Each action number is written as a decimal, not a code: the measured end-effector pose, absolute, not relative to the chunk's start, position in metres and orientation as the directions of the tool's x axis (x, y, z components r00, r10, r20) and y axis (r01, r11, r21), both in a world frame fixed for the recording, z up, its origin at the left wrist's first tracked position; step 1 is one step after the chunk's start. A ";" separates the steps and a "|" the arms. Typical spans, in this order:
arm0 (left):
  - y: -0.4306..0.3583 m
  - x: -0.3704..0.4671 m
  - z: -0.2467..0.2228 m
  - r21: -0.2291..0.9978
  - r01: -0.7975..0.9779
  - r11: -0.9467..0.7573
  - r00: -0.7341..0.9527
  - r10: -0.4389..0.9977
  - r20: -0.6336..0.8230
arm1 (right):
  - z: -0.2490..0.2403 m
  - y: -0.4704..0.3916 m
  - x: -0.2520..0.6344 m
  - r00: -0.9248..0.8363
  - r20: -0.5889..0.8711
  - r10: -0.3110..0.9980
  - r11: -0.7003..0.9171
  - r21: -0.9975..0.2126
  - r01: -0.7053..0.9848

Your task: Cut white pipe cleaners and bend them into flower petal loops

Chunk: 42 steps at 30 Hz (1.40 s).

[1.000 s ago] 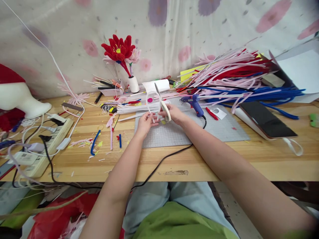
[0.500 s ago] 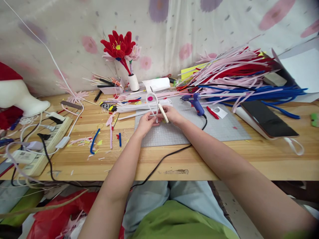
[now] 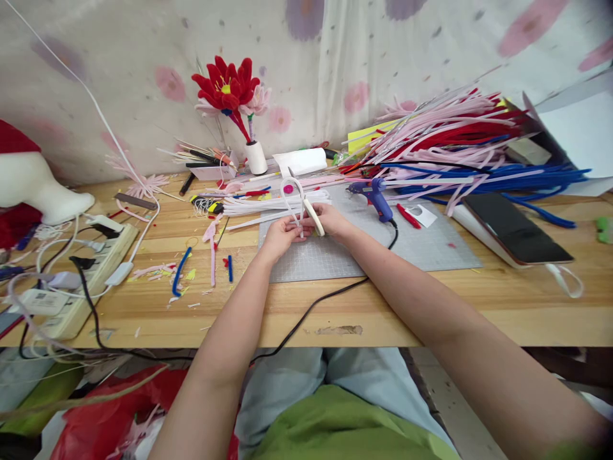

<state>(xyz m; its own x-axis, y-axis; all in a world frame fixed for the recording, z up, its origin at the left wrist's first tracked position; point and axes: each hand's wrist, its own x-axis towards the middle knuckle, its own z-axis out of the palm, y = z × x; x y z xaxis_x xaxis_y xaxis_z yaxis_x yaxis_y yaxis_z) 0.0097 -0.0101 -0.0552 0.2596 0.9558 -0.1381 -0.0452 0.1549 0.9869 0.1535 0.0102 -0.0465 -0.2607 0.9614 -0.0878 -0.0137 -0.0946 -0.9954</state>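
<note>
1 white strip (image 3: pixel 287 206) loops up over the left end of the mat (image 3: pixel 421 246). The left hand (image 3: pixel 278 241) pinches it, and the right hand (image 3: pixel 334 222) curls round the scissors (image 3: pixel 314 218). Their blades, hard to see, seem beside it.

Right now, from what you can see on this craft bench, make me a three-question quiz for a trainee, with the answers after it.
1. Multiple choice: what does the person's right hand hold?
A) A black rectangular phone
B) Scissors with cream-coloured handles
C) A blue fuzzy stem

2. True or false: the blue pistol-shaped glue gun rests on the grey gridded cutting mat.

3. Fill in the blank: the big flower with fuzzy red petals stands upright in a small ____ container.

Key: 1. B; 2. True; 3. white
</note>
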 end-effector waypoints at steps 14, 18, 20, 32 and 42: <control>-0.009 0.004 -0.056 0.993 0.028 0.118 0.339 0.933 -0.120 | -0.049 0.013 0.152 -0.284 -0.113 0.952 -0.094 -0.992 0.079; -0.009 0.005 -0.057 0.995 0.053 0.086 0.314 0.944 -0.099 | -0.051 0.013 0.152 -0.298 -0.116 0.947 -0.104 -0.993 0.057; -0.009 0.006 -0.058 0.996 0.050 0.069 0.307 0.948 -0.081 | -0.051 0.014 0.152 -0.299 -0.111 0.948 -0.100 -0.994 0.052; -0.005 0.000 -0.063 0.996 -0.025 0.085 0.397 0.915 -0.068 | -0.045 0.009 0.153 -0.286 -0.104 0.953 -0.081 -0.993 0.089; -0.003 -0.003 -0.056 0.987 0.101 0.123 0.179 0.974 -0.139 | -0.044 0.012 0.154 -0.103 -0.075 0.992 -0.085 -0.992 -0.097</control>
<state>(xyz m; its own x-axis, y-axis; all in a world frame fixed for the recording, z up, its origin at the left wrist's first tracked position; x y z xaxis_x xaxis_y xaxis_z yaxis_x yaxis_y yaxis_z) -0.0028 -0.0032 -0.0565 0.1792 0.9739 -0.1393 0.1012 0.1225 0.9873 0.1545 0.0121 -0.0438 -0.1027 0.9919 -0.0746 -0.0966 -0.0846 -0.9917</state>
